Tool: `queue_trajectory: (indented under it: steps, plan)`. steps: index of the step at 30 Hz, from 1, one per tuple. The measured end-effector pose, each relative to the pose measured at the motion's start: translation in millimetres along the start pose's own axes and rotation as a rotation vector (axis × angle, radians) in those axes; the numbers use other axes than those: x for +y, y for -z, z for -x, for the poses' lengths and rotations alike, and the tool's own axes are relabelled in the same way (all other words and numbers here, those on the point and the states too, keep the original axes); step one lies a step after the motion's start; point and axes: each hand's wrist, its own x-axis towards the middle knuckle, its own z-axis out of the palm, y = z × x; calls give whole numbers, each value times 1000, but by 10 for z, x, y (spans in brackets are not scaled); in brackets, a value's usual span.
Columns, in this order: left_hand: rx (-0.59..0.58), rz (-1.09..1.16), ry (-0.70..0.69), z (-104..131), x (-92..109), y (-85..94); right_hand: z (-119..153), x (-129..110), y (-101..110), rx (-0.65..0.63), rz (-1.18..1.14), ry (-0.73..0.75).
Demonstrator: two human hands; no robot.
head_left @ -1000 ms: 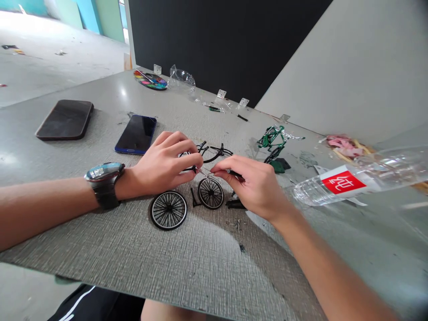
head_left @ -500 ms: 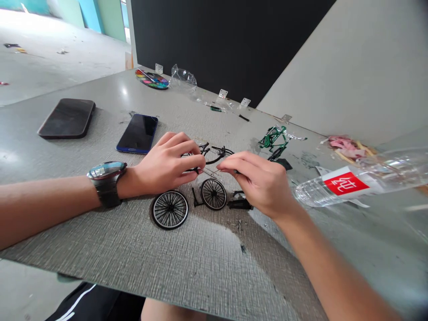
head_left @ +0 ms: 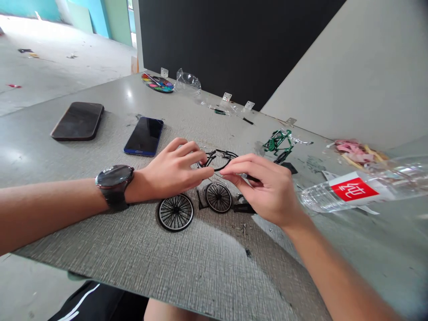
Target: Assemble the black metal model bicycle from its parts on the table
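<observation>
My left hand [head_left: 180, 167] rests low over small black bicycle parts, fingers bent and close together; whatever it may hold is hidden. Facing it, my right hand [head_left: 264, 183] pinches a thin dark part [head_left: 251, 178] that shows between its fingers. Past the fingertips lies a curved black frame part [head_left: 222, 156]. Nearer me are two black spoked wheels, one with a white rim [head_left: 175, 212] and a smaller one [head_left: 218, 197]. A small black bracket [head_left: 201, 200] lies between them, and another black part [head_left: 244, 207] is partly under my right hand.
Two phones, one black [head_left: 78, 121] and one blue-edged [head_left: 144, 136], lie at the left. A paint palette [head_left: 158, 83] and clear plastic [head_left: 188, 80] stand at the back. At the right are a green model bicycle [head_left: 278, 141], a pink cloth [head_left: 354, 149] and a clear bottle [head_left: 354, 189].
The whole view has shifted, moving everything slightly right and down. My fingertips are closer together, and a dark part now shows in my right hand.
</observation>
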Motion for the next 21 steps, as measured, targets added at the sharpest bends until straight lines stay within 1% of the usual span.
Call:
queue_trajectory:
  steps: [7, 10, 12, 16, 19, 21]
  plan:
    - [-45, 46, 5, -7, 2, 8, 5, -81, -123, 86, -231, -319]
    - [-76, 82, 21, -6, 5, 1, -8, -118, -140, 115, -305, -397]
    - [-89, 98, 42, 0, 2, -8, -13, -145, -138, 128, -311, -398]
    - [-115, 85, 65, 11, -10, -18, 12, -197, -142, 106, -283, -333]
    - [-103, 53, 55, 9, -7, -15, 35, -219, -163, 90, -257, -297]
    - [-78, 31, 38, 3, 1, -14, 38, -221, -178, 113, -255, -300]
